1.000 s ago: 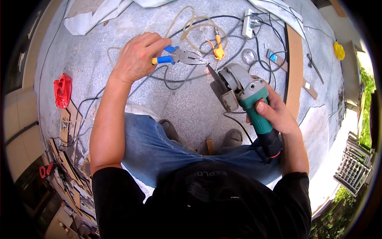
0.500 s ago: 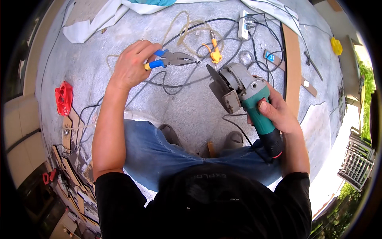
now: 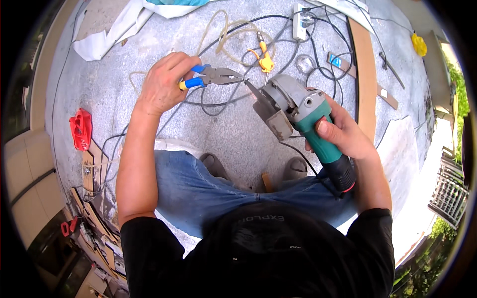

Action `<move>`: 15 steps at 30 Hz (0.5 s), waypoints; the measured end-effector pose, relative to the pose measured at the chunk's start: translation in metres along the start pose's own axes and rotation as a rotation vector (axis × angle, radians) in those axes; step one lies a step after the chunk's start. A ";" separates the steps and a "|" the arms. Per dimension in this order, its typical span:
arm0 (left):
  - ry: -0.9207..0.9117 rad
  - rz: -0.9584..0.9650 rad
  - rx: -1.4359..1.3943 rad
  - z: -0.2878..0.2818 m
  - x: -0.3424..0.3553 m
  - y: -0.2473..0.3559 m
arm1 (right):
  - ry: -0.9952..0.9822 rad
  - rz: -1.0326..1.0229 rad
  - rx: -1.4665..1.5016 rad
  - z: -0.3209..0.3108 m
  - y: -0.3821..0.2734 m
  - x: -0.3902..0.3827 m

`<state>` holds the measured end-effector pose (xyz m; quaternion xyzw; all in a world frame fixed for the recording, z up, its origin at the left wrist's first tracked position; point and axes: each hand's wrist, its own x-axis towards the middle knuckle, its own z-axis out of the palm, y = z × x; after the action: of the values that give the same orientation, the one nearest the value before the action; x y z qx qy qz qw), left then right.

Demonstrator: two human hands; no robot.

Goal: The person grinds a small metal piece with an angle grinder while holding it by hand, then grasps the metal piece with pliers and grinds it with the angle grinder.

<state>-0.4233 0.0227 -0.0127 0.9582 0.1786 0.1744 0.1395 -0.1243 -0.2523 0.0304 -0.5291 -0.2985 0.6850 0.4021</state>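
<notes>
My left hand (image 3: pixel 166 82) is closed round the blue and yellow handles of a pair of pliers (image 3: pixel 218 76), whose jaws point right. A tiny dark piece (image 3: pixel 246 80) shows at the jaw tips, too small to name. In my right hand (image 3: pixel 345 130) is a green and grey angle grinder (image 3: pixel 318 131), gripped by its body with the thumb on top. The grinder's disc (image 3: pixel 260 99) is seen nearly edge-on, its upper edge at or very close to the plier tips; whether they touch I cannot tell. A metal guard (image 3: pixel 279 125) covers part of the disc.
Beyond the tools lie a yellow air blow gun (image 3: pixel 266 63) with a coiled hose, black cables and a white power strip (image 3: pixel 299 22). A long brown board (image 3: pixel 366 79) lies to the right. A red bag (image 3: pixel 80 129) and wood strips are at left. My feet rest below.
The grinder has shifted slightly left and turned, bringing its disc edge to the plier tips. My left hand with the pliers has barely moved.
</notes>
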 end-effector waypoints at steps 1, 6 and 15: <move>-0.001 0.008 0.005 0.000 0.000 0.000 | 0.000 0.002 0.001 0.000 0.001 0.000; -0.006 0.002 0.006 0.002 -0.005 0.000 | 0.050 -0.106 -0.042 0.006 0.009 0.004; -0.104 -0.146 0.036 0.016 -0.002 -0.011 | 0.091 -0.124 -0.108 -0.003 0.009 0.009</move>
<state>-0.4223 0.0282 -0.0309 0.9527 0.2436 0.1108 0.1439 -0.1246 -0.2491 0.0182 -0.5613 -0.3486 0.6169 0.4277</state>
